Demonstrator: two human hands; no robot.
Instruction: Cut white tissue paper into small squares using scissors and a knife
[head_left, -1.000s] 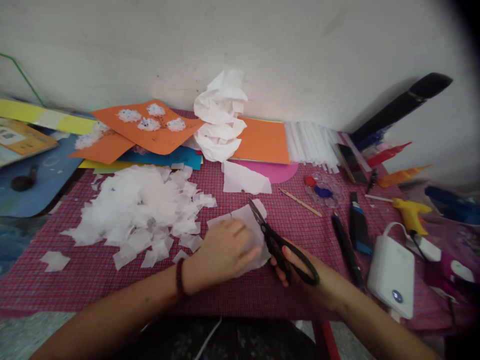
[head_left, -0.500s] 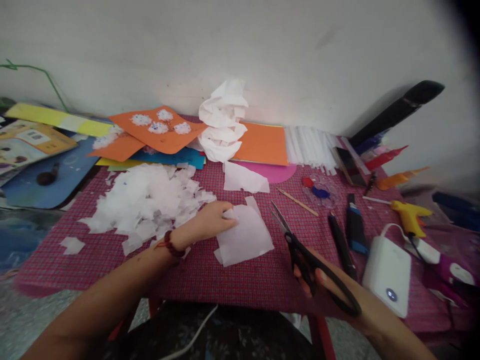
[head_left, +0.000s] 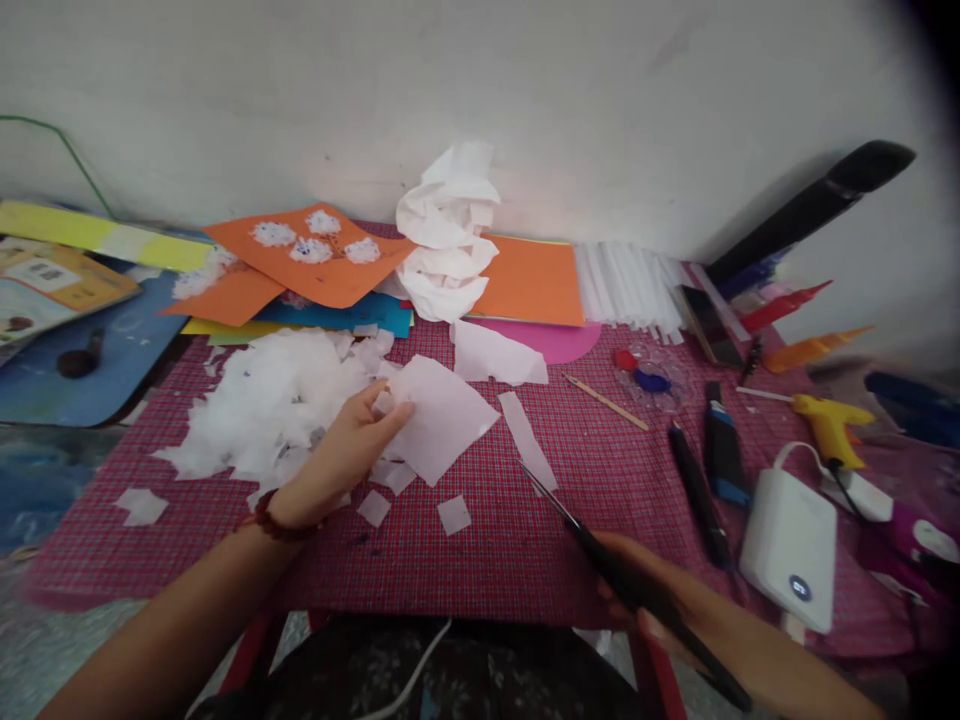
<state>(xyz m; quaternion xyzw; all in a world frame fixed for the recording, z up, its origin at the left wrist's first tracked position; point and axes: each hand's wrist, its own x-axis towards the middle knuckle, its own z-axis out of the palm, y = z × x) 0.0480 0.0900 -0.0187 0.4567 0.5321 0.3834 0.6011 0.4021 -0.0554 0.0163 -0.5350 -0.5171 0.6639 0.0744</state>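
My left hand (head_left: 364, 435) pinches the left edge of a thin white paper sheet (head_left: 442, 418) between thumb and fingers, beside the heap of cut paper pieces (head_left: 259, 405). My right hand (head_left: 652, 590) is closed around the black handles of a pair of scissors (head_left: 619, 570), whose blades are turned edge-on and look nearly together. The blade tips reach over the lower part of a narrow paper strip (head_left: 527, 440) lying on the cloth. Two small paper squares, one of them in front of the sheet (head_left: 454, 515), lie on the near side.
Crumpled white paper (head_left: 448, 235) stands at the back by orange cards (head_left: 534, 280). A wooden stick (head_left: 606, 402), a paint palette (head_left: 651, 380), a cutter (head_left: 724, 450), a white power bank (head_left: 787, 550) and a yellow glue gun (head_left: 829, 425) lie on the right.
My left hand has moved left with the paper sheet, towards the heap. The strip and small squares now lie apart on the cloth. My right hand has turned the scissors edge-on.
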